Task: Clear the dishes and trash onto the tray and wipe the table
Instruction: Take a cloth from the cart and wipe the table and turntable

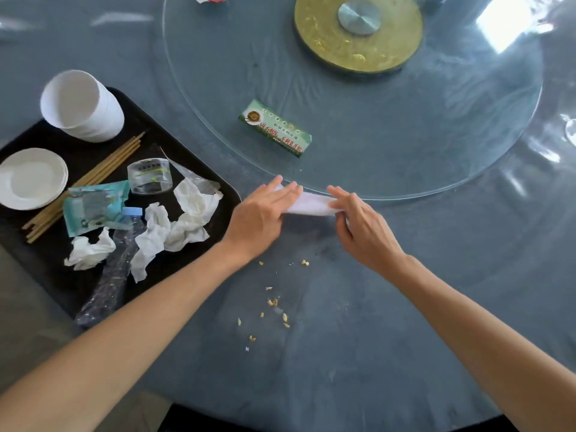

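Both hands on a white cloth (311, 204) lying on the tabletop (374, 307). Left hand (261, 213) rests flat on its left end, fingers straight. Right hand (361, 222) grips the right end, fingers curled round it. Crumbs (274, 302) lie just below the hands. Tray (149, 120) with cups, chopsticks, crumpled tissues, a bottle sits left of the left hand. Green box (276, 128) above the hands on the glass turntable (405, 135).

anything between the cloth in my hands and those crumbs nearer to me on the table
Nothing visible. The white cloth, held at its ends by the left hand and right hand, lies beyond the crumbs, with only bare table between.
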